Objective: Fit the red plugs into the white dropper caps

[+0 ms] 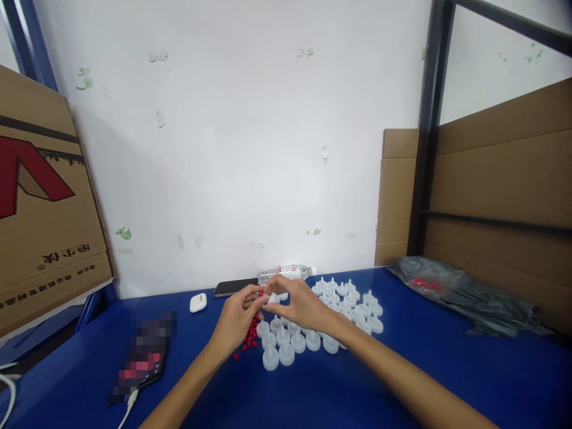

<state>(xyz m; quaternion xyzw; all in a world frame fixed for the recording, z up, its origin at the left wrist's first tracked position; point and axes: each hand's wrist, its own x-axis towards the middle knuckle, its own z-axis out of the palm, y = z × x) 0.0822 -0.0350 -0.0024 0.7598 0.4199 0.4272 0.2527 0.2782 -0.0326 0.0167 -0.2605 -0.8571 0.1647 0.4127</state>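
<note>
My right hand (304, 302) grips a white plastic spout cap (272, 298) between thumb and fingers, holding it sideways above the table. Close against its narrow end, the fingers of my left hand (238, 313) are pinched together, with a bit of a small red cap (261, 292) showing at them. My fingers partly hide both pieces. Below the hands lies a loose pile of small red caps (251, 333). Several white spout caps (283, 337) stand spout up in rows beside the pile, and more (351, 301) are grouped behind my right forearm.
A clear bottle (286, 273) lies along the wall beside a dark phone (235, 287). On the left are a white earbud case (198, 302) and another phone (145, 357) with a cable. A grey plastic bag (469, 295) lies right on the blue table (447, 369). Cardboard flanks both sides.
</note>
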